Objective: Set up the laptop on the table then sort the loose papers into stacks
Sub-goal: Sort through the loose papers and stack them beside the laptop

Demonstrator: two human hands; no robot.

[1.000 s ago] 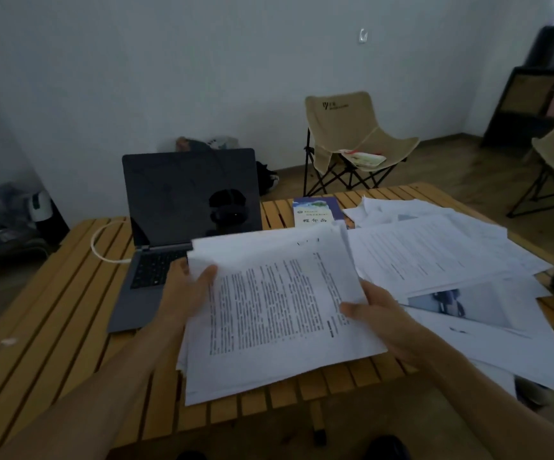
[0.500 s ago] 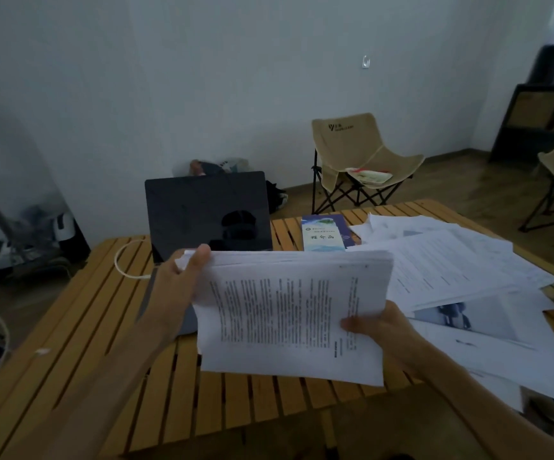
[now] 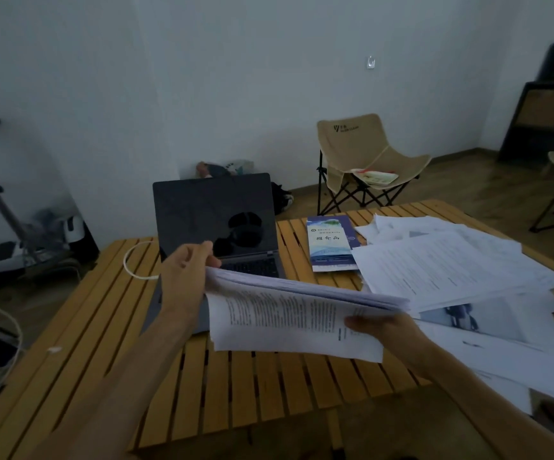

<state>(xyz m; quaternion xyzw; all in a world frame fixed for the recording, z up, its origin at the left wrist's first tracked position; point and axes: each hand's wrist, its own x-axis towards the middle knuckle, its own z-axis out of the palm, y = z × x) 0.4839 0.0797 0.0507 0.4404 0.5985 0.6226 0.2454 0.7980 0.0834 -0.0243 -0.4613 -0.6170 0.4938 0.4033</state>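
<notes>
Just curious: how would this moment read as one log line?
laptop: open, screen dark | both hands: left hand, right hand grip paper stack above table

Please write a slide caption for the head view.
Both hands hold a paper stack above the slatted table, before the open laptop.

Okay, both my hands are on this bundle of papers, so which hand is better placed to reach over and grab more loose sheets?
Probably the right hand. It grips the bundle right beside the loose papers, while the left hand holds the far end by the laptop.
</notes>
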